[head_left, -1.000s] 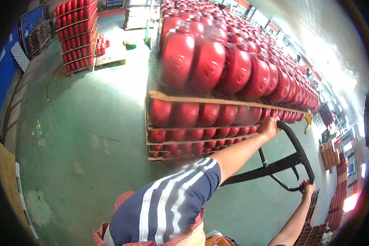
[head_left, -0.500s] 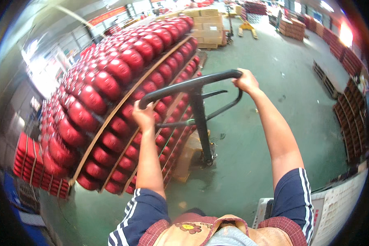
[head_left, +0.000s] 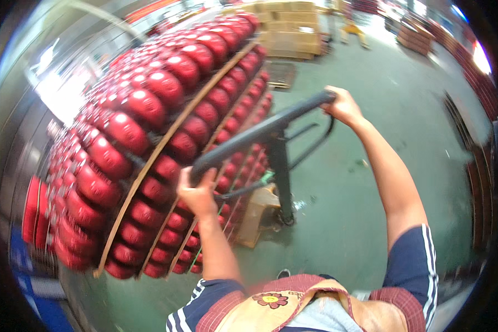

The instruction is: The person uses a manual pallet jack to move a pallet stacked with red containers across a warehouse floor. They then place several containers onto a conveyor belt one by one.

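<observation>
Both hands are closed on the dark looped handle (head_left: 260, 133) of what looks like a pallet jack. My left hand (head_left: 198, 192) grips its near left corner, and my right hand (head_left: 344, 106) holds the far right end, so the bar slants up to the right. From the handle a dark shaft (head_left: 280, 171) runs down to small wheels near the floor. Left of the handle rises a tall stack of glossy red rounded pieces (head_left: 149, 105), layered between thin brown sheets (head_left: 141, 176). Beneath the stack, by the shaft, part of a wooden pallet (head_left: 254, 218) shows.
Stacked cardboard boxes (head_left: 289, 32) stand at the far end, with a flat pallet (head_left: 282, 75) on the green floor (head_left: 382, 166) before them. A yellow pallet jack (head_left: 353, 31) is farther off. Brown stacks (head_left: 480, 191) line the right side. Red stacked pieces (head_left: 32, 213) stand at far left.
The handle has turned, its left end now nearer me and its right end slightly farther right. Both hands stay on it. The view has swung, shifting the background boxes rightward.
</observation>
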Available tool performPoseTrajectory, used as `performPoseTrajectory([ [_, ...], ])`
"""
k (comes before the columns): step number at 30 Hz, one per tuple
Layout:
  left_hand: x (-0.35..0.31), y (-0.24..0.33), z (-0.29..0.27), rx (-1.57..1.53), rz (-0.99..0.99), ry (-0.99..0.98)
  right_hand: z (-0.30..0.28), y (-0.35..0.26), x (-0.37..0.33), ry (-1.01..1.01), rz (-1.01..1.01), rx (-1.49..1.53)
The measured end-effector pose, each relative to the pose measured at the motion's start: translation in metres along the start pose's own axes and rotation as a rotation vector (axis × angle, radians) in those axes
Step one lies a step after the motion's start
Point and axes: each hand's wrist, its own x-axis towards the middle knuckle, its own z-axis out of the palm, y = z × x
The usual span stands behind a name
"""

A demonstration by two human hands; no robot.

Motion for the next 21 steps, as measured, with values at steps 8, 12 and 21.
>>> performPoseTrajectory([
  [8, -0.088, 0.004, 0.099, 0.096, 0.109, 0.342, -0.008, 0.082, 0.106, -0.293, -0.366, 0.523],
  [12, -0.124, 0.026, 0.170, 0.124, 0.110, 0.575, -0.013, 0.117, 0.154, -0.341, -0.486, 0.539],
  [21, -0.179, 0.026, 0.287, 0.344, 0.138, 0.852, -0.006, 0.151, 0.237, -0.572, -0.530, 0.553],
])
